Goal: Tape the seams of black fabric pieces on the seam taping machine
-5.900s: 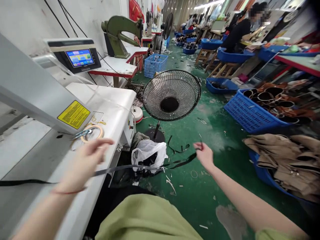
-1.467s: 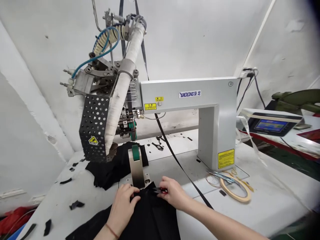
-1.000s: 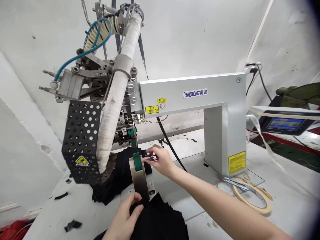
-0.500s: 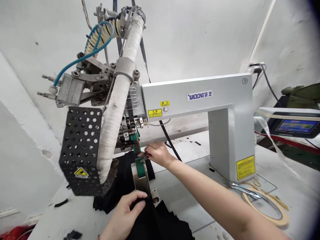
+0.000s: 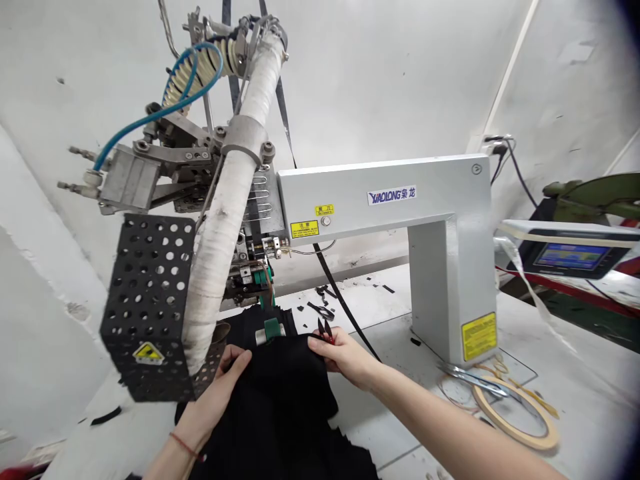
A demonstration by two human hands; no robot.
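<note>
A black fabric piece (image 5: pixel 285 407) is draped over the machine's post, just below the green roller (image 5: pixel 271 327). My left hand (image 5: pixel 219 393) pinches the cloth's left edge beside the perforated black guard (image 5: pixel 150 303). My right hand (image 5: pixel 340 357) grips the cloth's right edge and also holds small red-handled snips (image 5: pixel 325 329), blades pointing up. A black tape strip (image 5: pixel 340 300) runs down from the machine head past my right hand.
The grey seam machine arm (image 5: pixel 390 200) and its column (image 5: pixel 453 293) stand at right. Scissors (image 5: pixel 467 375) and a tape roll (image 5: pixel 515 413) lie on the white table. A touchscreen panel (image 5: pixel 570 257) sits at far right. Black scraps (image 5: pixel 320 308) lie behind the roller.
My right hand came back from the roller toward me with the snips. The black cloth now covers the metal post, and my left hand shifted up to its left edge.
</note>
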